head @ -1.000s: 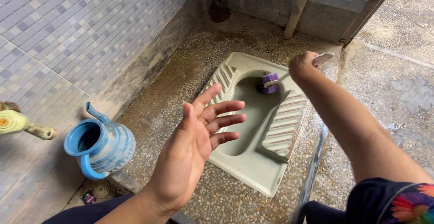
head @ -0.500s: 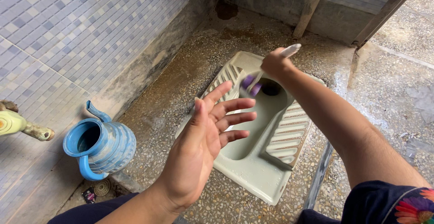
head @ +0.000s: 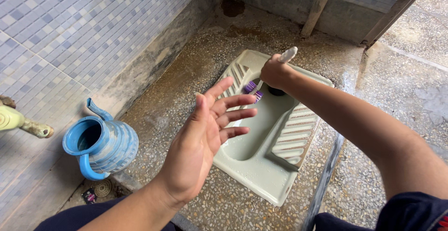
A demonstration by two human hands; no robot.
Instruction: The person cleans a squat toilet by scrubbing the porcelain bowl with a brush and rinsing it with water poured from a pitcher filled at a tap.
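A purple-bristled brush [head: 252,91] with a white handle is lying over the pale green squat pan [head: 261,165], while left of that pan a ribbed blue jug [head: 105,147] is standing on speckled brown terrazzo floor [head: 186,95] below a blue-and-grey mosaic tile wall [head: 84,30].

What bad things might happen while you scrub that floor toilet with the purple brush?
The right hand grips the brush bare, close to the bristles, so dirty water might splash onto skin. The floor around the toilet pan looks wet and stained, so a foot could slip. The open left hand hangs above the pan and might catch spray too.
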